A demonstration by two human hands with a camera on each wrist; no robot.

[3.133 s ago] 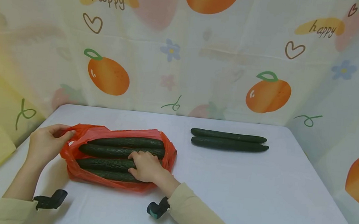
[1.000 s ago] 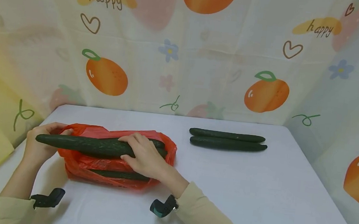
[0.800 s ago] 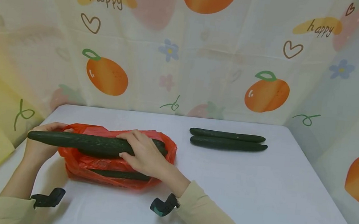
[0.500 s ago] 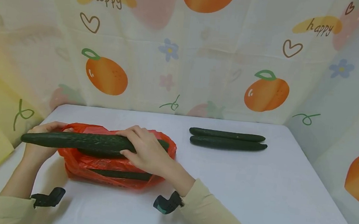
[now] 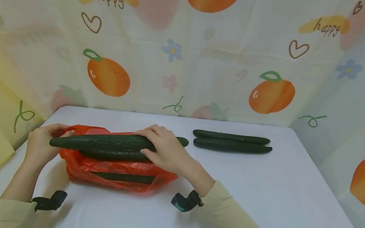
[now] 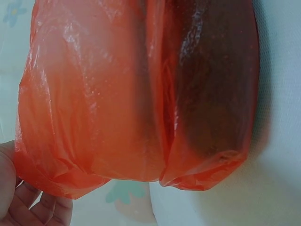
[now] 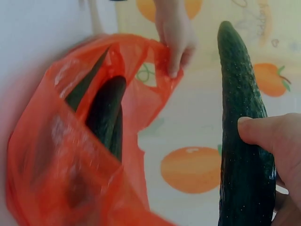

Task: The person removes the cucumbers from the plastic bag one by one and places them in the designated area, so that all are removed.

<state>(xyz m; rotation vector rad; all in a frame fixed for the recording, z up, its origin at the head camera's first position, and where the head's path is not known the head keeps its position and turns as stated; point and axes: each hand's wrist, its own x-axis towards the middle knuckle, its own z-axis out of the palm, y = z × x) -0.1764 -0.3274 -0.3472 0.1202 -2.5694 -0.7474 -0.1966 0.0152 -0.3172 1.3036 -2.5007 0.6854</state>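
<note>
My right hand grips a dark green cucumber near its right part, thumb on the near side and fingers over the top. In the head view the cucumber lies across the mouth of a red plastic bag; the right wrist view shows it raised clear of the bag. More cucumbers lie inside, among them one at the near side and others seen through the bag's mouth. My left hand pinches the bag's left edge and holds it up; the raised cucumber's tip overlaps this hand in the head view.
Two cucumbers lie side by side at the back right of the white table. A fruit-printed cloth hangs behind and along both sides. Each wrist wears a small black camera.
My right hand has taken a cucumber out of the bag's inside and lifted it. It first slid left, then moved right and slightly up over the last half second. The left hand stays at the bag's edge.
</note>
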